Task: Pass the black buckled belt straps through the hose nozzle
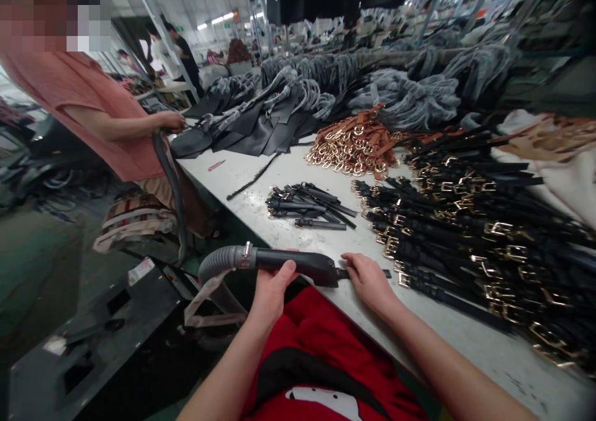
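Note:
My left hand (pixel 274 285) is wrapped around a black hose nozzle (pixel 310 263), thumb on top. A grey corrugated hose (pixel 218 262) joins the nozzle's left end by a metal clamp (pixel 247 250). At the nozzle's wide right mouth, my right hand (pixel 369 279) pinches a narrow black strap (pixel 387 274). One end of the strap is at the mouth; the fingers hide its middle. Just beyond lies a small pile of black buckle straps (pixel 307 203). A large heap of black straps with gold buckles (pixel 447 222) spreads to the right of my right hand.
The white table (pixel 251 213) also bears brown straps with gold rings (pixel 356 141), black leather pieces (pixel 265 132) and plastic-wrapped straps (pixel 414 95). A co-worker in a pink shirt (pixel 107 110) holds another hose (pixel 170 185) at left. A dark metal machine (pixel 107 334) stands at lower left.

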Demonstrator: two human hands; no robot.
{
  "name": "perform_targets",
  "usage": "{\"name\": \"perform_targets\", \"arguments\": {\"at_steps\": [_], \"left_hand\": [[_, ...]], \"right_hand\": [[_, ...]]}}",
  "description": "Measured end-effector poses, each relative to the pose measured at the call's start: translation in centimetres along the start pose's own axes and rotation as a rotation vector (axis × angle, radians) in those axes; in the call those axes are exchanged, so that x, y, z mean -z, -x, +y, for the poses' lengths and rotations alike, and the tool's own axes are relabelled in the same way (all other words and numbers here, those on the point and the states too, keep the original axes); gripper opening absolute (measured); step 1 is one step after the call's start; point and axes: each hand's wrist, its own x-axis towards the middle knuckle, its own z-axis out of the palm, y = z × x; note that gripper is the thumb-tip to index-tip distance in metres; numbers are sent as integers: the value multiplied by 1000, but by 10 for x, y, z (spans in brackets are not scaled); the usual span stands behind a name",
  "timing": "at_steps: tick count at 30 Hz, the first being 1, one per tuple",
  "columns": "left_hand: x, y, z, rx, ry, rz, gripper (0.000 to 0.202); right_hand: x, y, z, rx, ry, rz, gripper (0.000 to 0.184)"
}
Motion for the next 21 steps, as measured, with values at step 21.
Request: {"name": "perform_targets", "arguments": {"at_steps": [21], "left_hand": [[5, 17, 5, -8, -4, 45, 37]], "right_hand": [[-2, 1, 4, 3, -5, 11, 26]]}}
